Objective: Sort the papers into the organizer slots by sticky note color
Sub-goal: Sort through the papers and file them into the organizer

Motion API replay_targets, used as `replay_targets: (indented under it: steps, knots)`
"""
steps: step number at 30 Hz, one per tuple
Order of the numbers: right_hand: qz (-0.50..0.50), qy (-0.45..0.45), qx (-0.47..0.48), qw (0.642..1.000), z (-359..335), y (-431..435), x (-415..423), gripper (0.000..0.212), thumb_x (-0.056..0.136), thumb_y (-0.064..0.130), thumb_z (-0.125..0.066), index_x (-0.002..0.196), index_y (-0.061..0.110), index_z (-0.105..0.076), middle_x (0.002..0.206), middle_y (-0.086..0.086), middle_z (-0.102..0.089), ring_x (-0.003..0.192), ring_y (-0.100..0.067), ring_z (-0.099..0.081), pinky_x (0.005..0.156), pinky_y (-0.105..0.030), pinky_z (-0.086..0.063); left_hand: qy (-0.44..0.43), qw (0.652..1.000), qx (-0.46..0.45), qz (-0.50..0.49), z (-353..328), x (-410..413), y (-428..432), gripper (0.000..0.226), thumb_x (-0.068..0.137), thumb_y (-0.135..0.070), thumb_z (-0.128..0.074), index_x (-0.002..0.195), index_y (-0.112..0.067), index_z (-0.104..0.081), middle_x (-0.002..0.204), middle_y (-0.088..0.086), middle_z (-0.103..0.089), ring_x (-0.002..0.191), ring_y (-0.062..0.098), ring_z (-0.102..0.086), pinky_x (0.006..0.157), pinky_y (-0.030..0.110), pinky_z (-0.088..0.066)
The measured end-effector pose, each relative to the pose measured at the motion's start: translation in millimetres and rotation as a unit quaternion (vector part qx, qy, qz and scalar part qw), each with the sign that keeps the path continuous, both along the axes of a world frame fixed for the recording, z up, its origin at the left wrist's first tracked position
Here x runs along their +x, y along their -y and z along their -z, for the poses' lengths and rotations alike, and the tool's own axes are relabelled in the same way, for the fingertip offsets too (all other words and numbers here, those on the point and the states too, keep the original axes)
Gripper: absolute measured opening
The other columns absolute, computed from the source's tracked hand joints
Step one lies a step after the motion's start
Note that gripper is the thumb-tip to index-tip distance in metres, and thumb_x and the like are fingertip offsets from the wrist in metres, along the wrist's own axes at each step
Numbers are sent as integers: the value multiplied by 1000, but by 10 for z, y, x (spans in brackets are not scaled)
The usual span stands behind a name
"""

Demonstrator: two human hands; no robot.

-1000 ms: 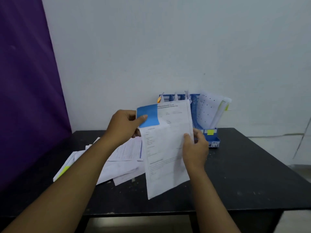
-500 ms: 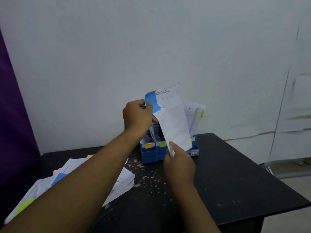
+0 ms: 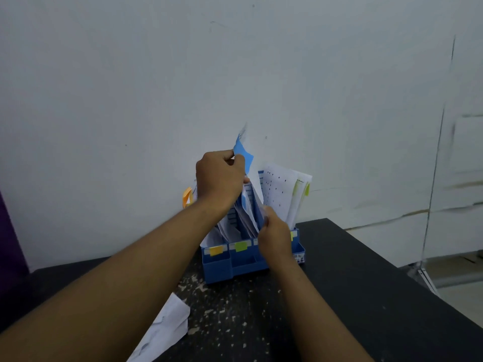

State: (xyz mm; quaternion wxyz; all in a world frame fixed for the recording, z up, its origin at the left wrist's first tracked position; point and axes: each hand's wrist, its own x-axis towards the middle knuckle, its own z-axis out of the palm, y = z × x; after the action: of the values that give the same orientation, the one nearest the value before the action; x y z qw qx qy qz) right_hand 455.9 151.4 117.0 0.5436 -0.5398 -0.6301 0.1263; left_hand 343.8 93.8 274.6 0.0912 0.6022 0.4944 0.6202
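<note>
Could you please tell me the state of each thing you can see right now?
Left hand, grips the blue-noted paper at its top.
Right hand, pinches its lower edge.
Blue-noted paper, upright, held over the organizer slots.
Organizer, upright on the table, papers in it.
Loose sheet, lying on the table.

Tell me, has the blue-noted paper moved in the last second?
Yes. The paper, gripped by the left hand and right hand, went from in front of the blue organizer to above it, lower edge down among its slots.
</note>
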Motion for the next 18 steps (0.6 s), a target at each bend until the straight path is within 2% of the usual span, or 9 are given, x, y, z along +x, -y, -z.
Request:
replay_targets:
  steps: [4, 6, 9, 11, 12, 13, 14, 16, 18]
  knots:
    - [-31, 8, 1, 999, 4, -344, 27, 43, 107, 1, -43, 146, 14, -56, 109, -16, -71, 88, -26, -59, 73, -27, -39, -1, 1000, -4, -17, 47, 27, -261, 39, 100, -13, -57, 63, -15, -66, 57, -1, -68, 56, 11, -75, 58, 49, -65]
    - [-39, 23, -8, 999, 50, -541, 16, 44, 107, 1, -42, 147, 15, -55, 116, -17, -72, 98, -34, -65, 75, -27, -40, 5, 1000, -2, -17, 99, 27, -379, 37, 100, -14, -57, 66, -15, -69, 56, -3, -70, 57, 13, -75, 59, 49, -65]
    - [-58, 42, -14, 997, 126, -793, -16, 42, 106, 2, -44, 144, 15, -57, 118, -17, -72, 102, -36, -67, 77, -30, -44, 10, 1000, 6, -25, 195, 13, -534, 24, 102, -20, -60, 95, -14, -82, 61, -11, -71, 61, 8, -75, 66, 43, -67]
    - [-71, 43, -21, 996, 167, -916, -24, 41, 105, 1, -44, 142, 15, -57, 116, -16, -72, 95, -32, -64, 75, -30, -42, 8, 1000, 11, -26, 248, 10, -586, 24, 102, -23, -62, 116, -15, -81, 68, -20, -68, 65, 6, -76, 70, 37, -68]
    - [-80, 40, -33, 995, 189, -977, -23, 41, 105, 1, -44, 141, 15, -57, 115, -15, -71, 92, -28, -61, 75, -29, -42, 4, 1000, 13, -23, 276, -6, -619, 21, 102, -24, -63, 110, -19, -82, 67, -21, -67, 66, 7, -76, 71, 35, -67]
    - [-86, 40, -48, 994, 213, -1036, -19, 41, 105, 2, -44, 141, 17, -56, 113, -13, -70, 90, -26, -59, 75, -29, -42, -1, 1000, 14, -20, 308, -25, -647, 19, 102, -25, -64, 93, -27, -80, 65, -16, -68, 68, 9, -76, 72, 34, -66]
    - [-91, 41, -64, 993, 244, -1094, -16, 41, 105, 3, -43, 141, 19, -55, 112, -11, -69, 89, -25, -58, 74, -30, -42, -13, 1000, 9, -26, 339, -46, -669, 28, 102, -27, -64, 76, -36, -69, 64, -7, -71, 69, 11, -75, 73, 33, -64]
    - [-97, 37, -97, 990, 320, -1198, -27, 43, 105, 6, -43, 144, 23, -50, 115, -10, -68, 93, -26, -60, 75, -32, -42, -20, 999, -15, -29, 425, -101, -728, 32, 101, -30, -65, 72, -41, -58, 66, 2, -73, 71, 12, -71, 78, 36, -63]
    - [-92, 30, -110, 989, 403, -1251, -46, 41, 105, 9, -46, 143, 24, -49, 120, -8, -69, 101, -29, -64, 78, -32, -44, -22, 999, -36, -23, 490, -145, -730, 30, 100, -28, -66, 74, -41, -59, 64, -9, -63, 70, 19, -74, 78, 46, -65]
